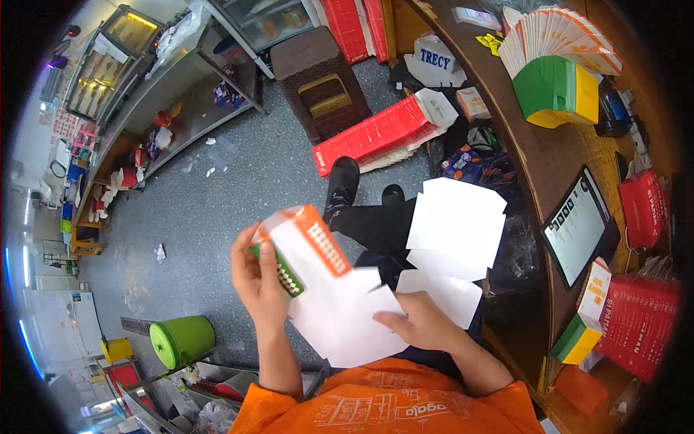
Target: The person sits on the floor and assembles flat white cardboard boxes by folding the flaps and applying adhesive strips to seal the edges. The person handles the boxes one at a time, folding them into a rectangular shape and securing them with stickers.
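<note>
Between my two hands is a partly folded cardboard food box point(336, 307), its plain white inside facing up and its orange and green printed sides folded at the far left end. My left hand point(260, 282) grips that printed end, thumb on top and fingers underneath. At the near right, my right hand point(423, 322) pinches a white flap, its thumb on the upper face. An unfolded white box blank point(457, 224) lies over my lap to the right. Part of a white panel point(444, 295) shows below it, beside my right hand.
A brown counter point(538, 166) curves along the right, bearing a tablet point(578, 226), green and yellow boxes point(557, 90) and red box stacks point(640, 325). Ahead stand a brown stool point(293, 61) and a red carton stack point(372, 134). A green bin point(183, 341) stands left.
</note>
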The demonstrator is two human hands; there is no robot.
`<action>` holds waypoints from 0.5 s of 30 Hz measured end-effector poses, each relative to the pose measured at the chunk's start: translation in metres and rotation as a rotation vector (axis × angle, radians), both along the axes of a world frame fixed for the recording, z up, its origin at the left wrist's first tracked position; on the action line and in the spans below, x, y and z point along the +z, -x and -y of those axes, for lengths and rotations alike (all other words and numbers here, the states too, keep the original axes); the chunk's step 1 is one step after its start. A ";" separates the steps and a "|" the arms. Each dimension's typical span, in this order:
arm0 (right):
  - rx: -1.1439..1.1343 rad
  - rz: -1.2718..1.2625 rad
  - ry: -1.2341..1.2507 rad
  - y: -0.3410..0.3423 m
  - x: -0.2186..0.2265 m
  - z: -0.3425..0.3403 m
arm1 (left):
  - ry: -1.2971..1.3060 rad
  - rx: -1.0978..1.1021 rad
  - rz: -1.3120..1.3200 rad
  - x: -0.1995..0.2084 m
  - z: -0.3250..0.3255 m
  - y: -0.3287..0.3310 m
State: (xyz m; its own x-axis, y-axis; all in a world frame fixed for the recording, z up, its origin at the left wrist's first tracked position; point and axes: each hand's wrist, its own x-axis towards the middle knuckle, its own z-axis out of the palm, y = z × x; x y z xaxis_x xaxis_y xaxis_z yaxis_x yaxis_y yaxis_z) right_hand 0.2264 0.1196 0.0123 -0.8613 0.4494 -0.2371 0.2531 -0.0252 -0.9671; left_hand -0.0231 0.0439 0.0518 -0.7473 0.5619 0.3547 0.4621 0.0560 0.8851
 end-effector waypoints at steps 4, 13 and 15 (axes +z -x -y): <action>-0.401 -0.033 0.080 -0.011 -0.026 0.015 | 0.010 -0.207 -0.330 0.034 0.007 -0.029; -0.583 0.066 0.067 -0.035 -0.025 0.014 | -0.188 -1.076 -0.479 0.112 0.000 -0.070; -0.550 0.058 0.071 -0.036 -0.033 0.016 | -0.141 -1.073 -0.460 0.123 -0.005 -0.065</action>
